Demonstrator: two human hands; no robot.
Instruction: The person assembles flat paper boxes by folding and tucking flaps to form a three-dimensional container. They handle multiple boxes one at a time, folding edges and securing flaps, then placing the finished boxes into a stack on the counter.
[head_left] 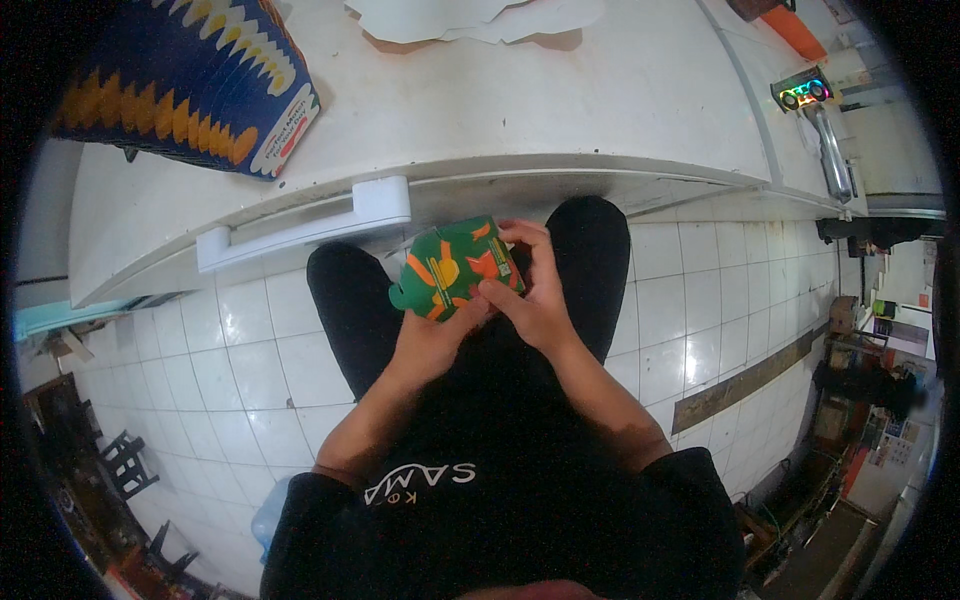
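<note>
A small green paperboard food box (450, 268) with orange and yellow shapes is held over my lap, just below the counter edge. At its lower side my left hand (440, 335) grips it, the thumb lying along the printed face and the other fingers hidden underneath. Around its right end my right hand (535, 290) is closed, with the thumb on the front and fingers curled over the upper right corner. A rounded tab sticks out at the box's lower left. Whether anything is inside it cannot be seen.
Ahead runs a white counter (540, 110) with a white handle (310, 222) jutting from its front. A nested stack of blue cartons (190, 90) lies at its left, and white paper sheets (470, 18) at the far side. A shiny metallic tool (828, 155) rests at the right.
</note>
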